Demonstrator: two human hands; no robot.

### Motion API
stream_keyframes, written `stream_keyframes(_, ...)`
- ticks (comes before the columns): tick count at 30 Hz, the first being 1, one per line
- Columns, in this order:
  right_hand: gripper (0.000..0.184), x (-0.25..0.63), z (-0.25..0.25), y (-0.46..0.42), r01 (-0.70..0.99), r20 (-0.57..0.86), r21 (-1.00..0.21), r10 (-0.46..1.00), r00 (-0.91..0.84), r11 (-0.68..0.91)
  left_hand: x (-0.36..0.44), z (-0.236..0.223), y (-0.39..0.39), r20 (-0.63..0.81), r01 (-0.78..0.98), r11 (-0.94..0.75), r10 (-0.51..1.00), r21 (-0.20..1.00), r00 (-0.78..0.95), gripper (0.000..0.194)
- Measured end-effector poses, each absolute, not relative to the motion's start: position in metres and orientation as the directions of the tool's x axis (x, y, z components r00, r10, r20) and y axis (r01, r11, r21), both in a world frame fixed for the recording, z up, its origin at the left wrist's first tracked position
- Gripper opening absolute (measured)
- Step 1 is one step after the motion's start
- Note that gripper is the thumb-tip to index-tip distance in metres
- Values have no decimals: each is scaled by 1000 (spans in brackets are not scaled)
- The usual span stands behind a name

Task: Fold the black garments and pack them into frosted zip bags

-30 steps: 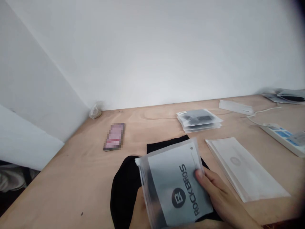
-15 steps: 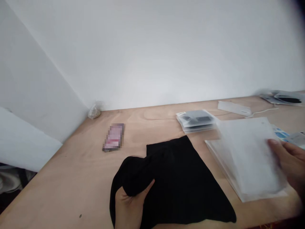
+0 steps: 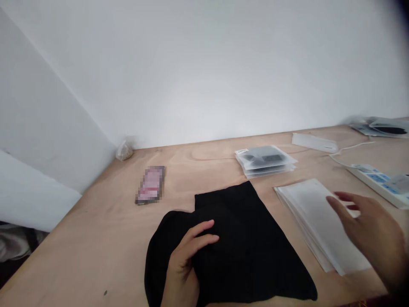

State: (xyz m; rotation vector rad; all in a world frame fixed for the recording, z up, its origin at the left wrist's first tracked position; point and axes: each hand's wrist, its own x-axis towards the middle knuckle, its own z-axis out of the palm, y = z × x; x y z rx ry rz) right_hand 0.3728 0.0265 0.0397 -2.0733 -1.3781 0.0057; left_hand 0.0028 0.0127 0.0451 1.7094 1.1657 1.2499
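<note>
Soft, even light; pale wall glow; dark right corners.

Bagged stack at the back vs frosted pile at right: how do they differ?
Bagged stack shows dark contents; frosted pile looks plain white. Bagged stack has a small pale label at one corner; none visible on frosted pile. Right hand is over frosted pile, none over bagged stack. Both lie on the table.

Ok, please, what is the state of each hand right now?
Left hand: open, over the black cloth.
Right hand: open, above the white pouches; touch cannot be told.
</note>
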Motion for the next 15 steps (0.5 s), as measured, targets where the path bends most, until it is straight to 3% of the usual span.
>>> stream_keyframes(1,33,347,46,21,814,299,-533,849,436,-231,2,45,14,344,279,-386,920,879,189,31)
stream_keyframes(2,32,320,52,15,746,229,-639,878,420,-189,2,46,14,368,296,-432,896,852,247,34)
stream_keyframes(5,41,243,66,-3,495,43,-869,994,97,-11,10,49,14,455,309,-570,809,761,372,40)
stream_keyframes(7,53,207,70,-11,305,-105,-949,993,-61,-81,20,52,10,504,309,-598,796,739,335,47)
stream_keyframes(11,73,177,64,-13,-80,-245,-961,952,-185,-263,38,52,-3,439,210,-437,898,875,39,67)
stream_keyframes(15,54,172,44,-10,-296,-378,-887,926,20,-356,42,50,-9,369,165,-370,929,914,39,62)
